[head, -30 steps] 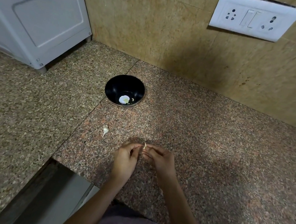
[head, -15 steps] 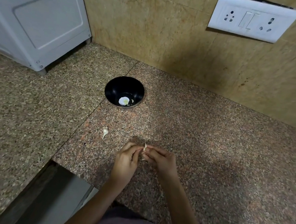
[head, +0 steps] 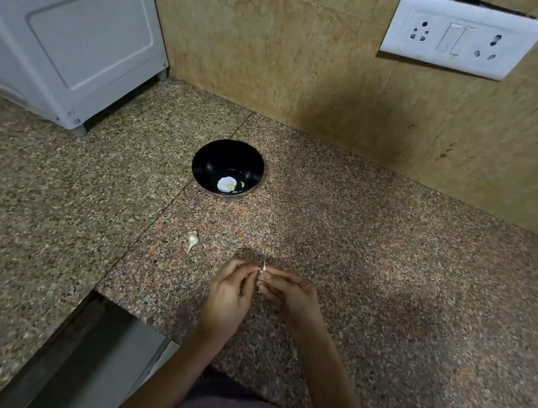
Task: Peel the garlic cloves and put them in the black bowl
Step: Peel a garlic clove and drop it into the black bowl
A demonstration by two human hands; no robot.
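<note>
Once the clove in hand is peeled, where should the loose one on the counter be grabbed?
Probably pinch the loose clove across its plump body, coming from above: it lies flat on the counter, and its thin tail, pointing toward the person, looks too flimsy to hold.

Both bare forearms reach forward, converging. The left hand [head: 229,295] and right hand [head: 288,293] meet at the fingertips, curled fingers pinching a small pale garlic clove [head: 263,268] between them.

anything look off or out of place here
The wall socket plate looks tilted, with a dark gap along its top edge, as if pulled loose from the wall. One loose garlic clove lies on the counter, short of the black bowl.
</note>
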